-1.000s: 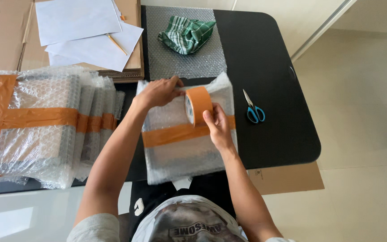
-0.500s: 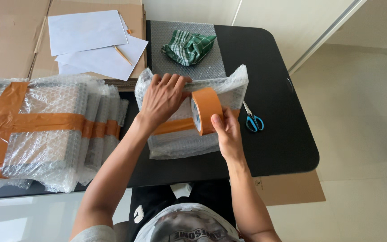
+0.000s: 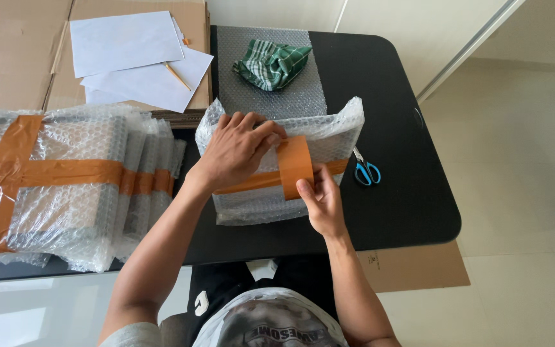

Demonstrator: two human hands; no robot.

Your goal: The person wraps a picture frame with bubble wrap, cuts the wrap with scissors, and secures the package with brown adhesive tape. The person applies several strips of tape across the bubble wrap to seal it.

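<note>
Your left hand (image 3: 239,151) lies spread, fingers open, over the top edge of a bubble-wrapped parcel (image 3: 329,138) that stands tilted on the black table (image 3: 406,199), so the part of the parcel beneath your palm is hidden. What the wrap contains cannot be made out. Your right hand (image 3: 321,202) grips a roll of brown tape (image 3: 293,166) held against the parcel's front; your thumb covers the roll's lower edge, and a brown strip runs across the wrap on both sides of it. Blue-handled scissors (image 3: 367,171) lie just beside the parcel on the right. A stack of taped parcels (image 3: 52,186) at the left is cut off by the frame. Compared with half a second ago, the parcel has been tipped up more upright, and your left hand has slid to its top edge.
</note>
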